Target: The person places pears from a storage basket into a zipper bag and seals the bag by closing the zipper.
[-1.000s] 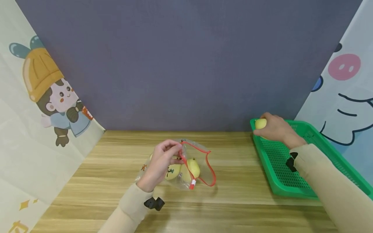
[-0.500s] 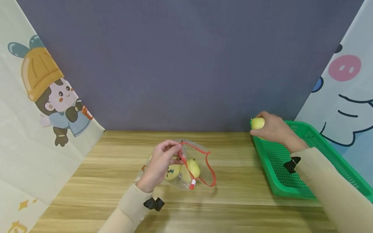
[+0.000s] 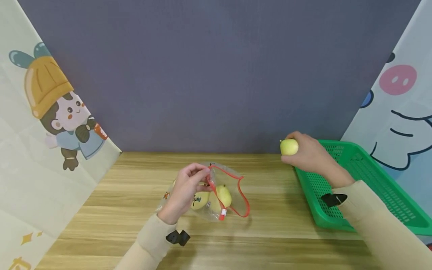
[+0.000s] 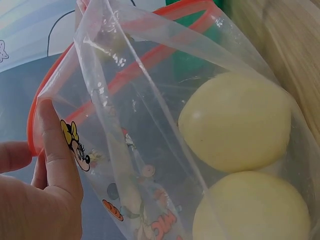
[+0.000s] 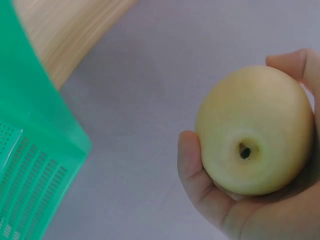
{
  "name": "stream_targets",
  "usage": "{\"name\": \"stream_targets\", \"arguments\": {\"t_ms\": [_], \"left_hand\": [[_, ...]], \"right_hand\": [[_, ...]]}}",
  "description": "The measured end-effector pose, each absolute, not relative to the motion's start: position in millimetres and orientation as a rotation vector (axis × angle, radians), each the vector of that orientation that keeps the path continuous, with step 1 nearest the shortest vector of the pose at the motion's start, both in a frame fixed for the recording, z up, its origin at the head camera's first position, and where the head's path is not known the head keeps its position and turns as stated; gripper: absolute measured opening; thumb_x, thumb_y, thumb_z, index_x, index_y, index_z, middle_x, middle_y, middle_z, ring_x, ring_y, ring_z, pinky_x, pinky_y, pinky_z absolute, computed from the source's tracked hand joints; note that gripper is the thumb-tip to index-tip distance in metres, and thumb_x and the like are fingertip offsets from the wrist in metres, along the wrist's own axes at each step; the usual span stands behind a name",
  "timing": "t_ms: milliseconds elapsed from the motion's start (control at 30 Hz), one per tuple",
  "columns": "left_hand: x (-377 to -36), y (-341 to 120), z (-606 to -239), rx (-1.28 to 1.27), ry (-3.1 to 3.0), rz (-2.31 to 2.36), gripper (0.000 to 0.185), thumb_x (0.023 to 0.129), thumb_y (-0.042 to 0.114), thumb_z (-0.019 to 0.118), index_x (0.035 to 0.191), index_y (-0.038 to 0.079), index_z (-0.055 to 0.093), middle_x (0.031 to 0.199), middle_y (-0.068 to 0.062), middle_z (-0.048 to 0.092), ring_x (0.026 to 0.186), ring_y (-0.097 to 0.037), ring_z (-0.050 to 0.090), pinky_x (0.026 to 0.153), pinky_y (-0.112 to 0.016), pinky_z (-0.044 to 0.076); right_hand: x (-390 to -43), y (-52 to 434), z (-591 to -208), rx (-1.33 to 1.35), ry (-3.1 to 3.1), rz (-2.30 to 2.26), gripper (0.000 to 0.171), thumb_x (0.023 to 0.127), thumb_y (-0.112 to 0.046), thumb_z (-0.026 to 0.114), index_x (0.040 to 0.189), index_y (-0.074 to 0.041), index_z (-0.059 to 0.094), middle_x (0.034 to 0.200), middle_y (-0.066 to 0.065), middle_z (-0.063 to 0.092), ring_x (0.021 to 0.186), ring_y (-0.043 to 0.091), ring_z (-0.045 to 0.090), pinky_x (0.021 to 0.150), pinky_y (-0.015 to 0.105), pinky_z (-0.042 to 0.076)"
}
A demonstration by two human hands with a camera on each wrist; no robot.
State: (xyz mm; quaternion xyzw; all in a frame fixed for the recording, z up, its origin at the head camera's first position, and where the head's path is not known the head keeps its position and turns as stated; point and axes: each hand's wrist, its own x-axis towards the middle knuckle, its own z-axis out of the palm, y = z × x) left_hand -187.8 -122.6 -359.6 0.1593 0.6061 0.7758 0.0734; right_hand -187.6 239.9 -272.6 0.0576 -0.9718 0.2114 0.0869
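Right hand (image 3: pixel 312 155), right of centre in the head view, curled round a small round pale-yellow fruit (image 3: pixel 289 147), lifted just past the near-left corner of the green perforated plastic basket (image 3: pixel 368 176). Left hand (image 3: pixel 187 189), lower centre, pinching the red zip rim of a clear plastic bag with cartoon prints (image 3: pixel 233 187) on the wooden bench (image 3: pixel 135 195). Mouth gaping toward the basket, two more yellow fruits (image 4: pixel 235 120) inside.

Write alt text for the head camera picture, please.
A person's right hand holds a yellow pear just left of a green basket, while the left hand pinches open a clear zip bag holding more pears on a wooden table.
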Motion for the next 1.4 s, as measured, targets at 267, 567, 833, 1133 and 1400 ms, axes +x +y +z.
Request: {"name": "stream_targets", "arguments": {"t_ms": [267,567,833,1133,1400], "left_hand": [[-187.2,-123.2,-361.8,0.477,1.815,2.328,0.021,0.101,0.013,0.062,0.11,-0.007,0.062,0.09,-0.013,0.063,0.077,-0.022,0.065,0.069,-0.038,0.064],[-187.7,-124.5,-360.4,0.468,1.787,2.353,0.025,0.101,0.014,0.064,0.111,-0.009,0.06,0.088,-0.012,0.062,0.075,-0.022,0.065,0.069,-0.039,0.063],[-188.8,-124.9,-359.7,0.479,1.795,2.345,0.03,0.101,0.013,0.064,0.112,-0.013,0.056,0.088,-0.011,0.062,0.075,-0.02,0.065,0.068,-0.038,0.063],[-189.4,-124.9,-358.7,0.491,1.789,2.352,0.033,0.101,0.014,0.064,0.114,-0.015,0.055,0.088,-0.011,0.062,0.075,-0.021,0.066,0.069,-0.039,0.064],[-189.3,-124.6,-357.0,0.488,1.783,2.363,0.027,0.1,0.011,0.064,0.112,-0.012,0.058,0.088,-0.01,0.062,0.075,-0.02,0.065,0.069,-0.04,0.064]], "right_hand": [[-177.5,221.8,-273.8,0.193,-2.855,0.639,0.053,0.082,-0.026,0.074,0.128,-0.006,0.055,0.104,0.014,0.059,0.08,0.028,0.054,0.056,0.034,0.046],[-172.1,208.6,-279.9,0.2,-2.857,0.635,0.055,0.08,-0.027,0.075,0.127,-0.007,0.056,0.106,0.013,0.06,0.082,0.028,0.054,0.057,0.033,0.045],[-164.2,198.3,-283.1,0.229,-2.826,0.699,0.052,0.08,-0.026,0.076,0.126,-0.01,0.057,0.106,0.01,0.061,0.082,0.027,0.055,0.059,0.034,0.047],[-159.4,184.7,-290.0,0.29,-2.767,0.772,0.054,0.08,-0.028,0.079,0.127,-0.011,0.057,0.111,0.007,0.062,0.085,0.025,0.054,0.062,0.034,0.048],[-154.6,171.5,-301.1,0.322,-2.748,0.82,0.056,0.081,-0.03,0.081,0.128,-0.011,0.057,0.115,0.008,0.062,0.086,0.023,0.057,0.063,0.034,0.05]]}}
